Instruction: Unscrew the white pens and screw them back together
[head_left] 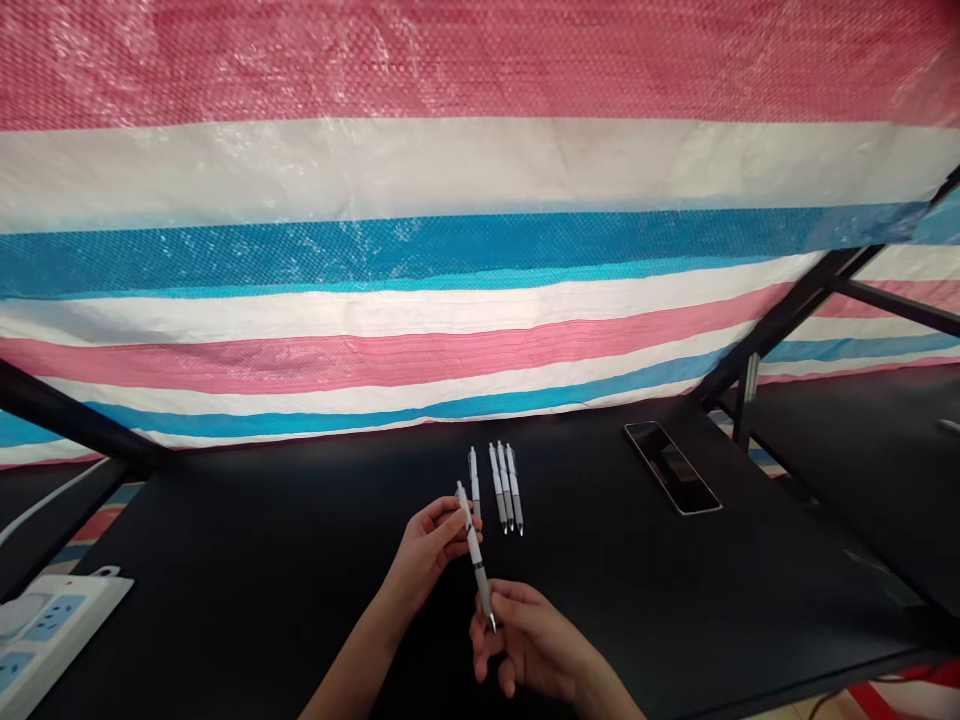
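A white pen with a grey grip and a silver tip (pixel 475 545) slants between my two hands, its tip pointing down toward me. My left hand (pixel 431 550) pinches its upper part between thumb and fingers. Around the grey grip near the tip, the thumb and fingers of my right hand (pixel 532 635) close on the same pen, with the other fingers curled below. Just beyond my left hand lies a single similar pen (pixel 474 472), its lower end partly hidden by the hand. To its right, three more pens (pixel 505 485) lie side by side, tips toward me.
A phone (pixel 673 468) lies face up at the right on the black table (pixel 622 600). At the left edge sits a white power strip (pixel 71 625). Striped plastic sheeting (pixel 420 250) hangs behind the table, between black frame bars (pixel 780 310) on both sides.
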